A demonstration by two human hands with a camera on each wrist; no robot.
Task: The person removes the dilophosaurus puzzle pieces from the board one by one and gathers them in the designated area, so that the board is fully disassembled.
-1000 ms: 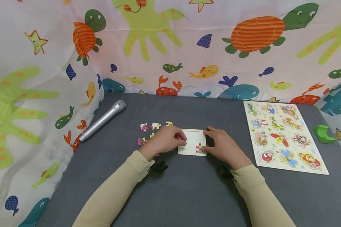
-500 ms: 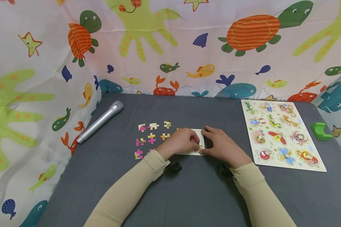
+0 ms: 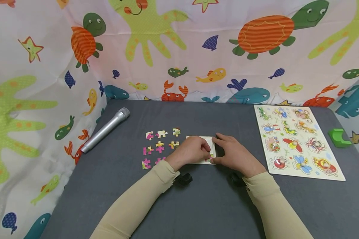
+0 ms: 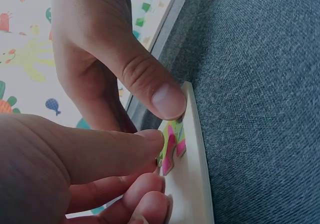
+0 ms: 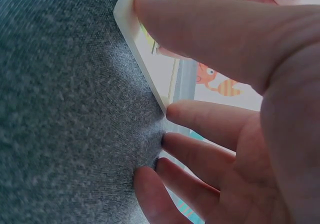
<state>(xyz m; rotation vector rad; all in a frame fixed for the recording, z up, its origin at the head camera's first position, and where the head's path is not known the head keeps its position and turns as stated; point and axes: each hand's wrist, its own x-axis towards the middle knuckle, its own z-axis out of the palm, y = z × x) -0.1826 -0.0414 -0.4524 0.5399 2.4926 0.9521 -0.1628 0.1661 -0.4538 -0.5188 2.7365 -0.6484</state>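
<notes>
A small white puzzle tray [image 3: 210, 142] lies on the dark table in the head view. My right hand [image 3: 234, 153] holds its right side, thumb on the near corner and index finger at the far corner. My left hand [image 3: 191, 151] reaches over the tray, thumb and fingers pinched together low near that near corner. In the left wrist view a pink and green puzzle piece [image 4: 170, 149] lies in the tray's corner. The left thumb tip is right beside it, with a thin edge of a piece showing at the tip; the fingers hide most of it.
Several loose puzzle pieces [image 3: 160, 146] lie in rows left of the tray. A silver microphone [image 3: 106, 129] lies at the back left. On the right are a large animal peg-puzzle board [image 3: 275, 166] and a green block [image 3: 338, 137]. A printed curtain [image 3: 155, 79] stands behind the table.
My left hand has moved right, from the tray's left part to its lower right corner, uncovering more loose pieces. My right hand keeps its hold on the tray. The head view has shifted slightly.
</notes>
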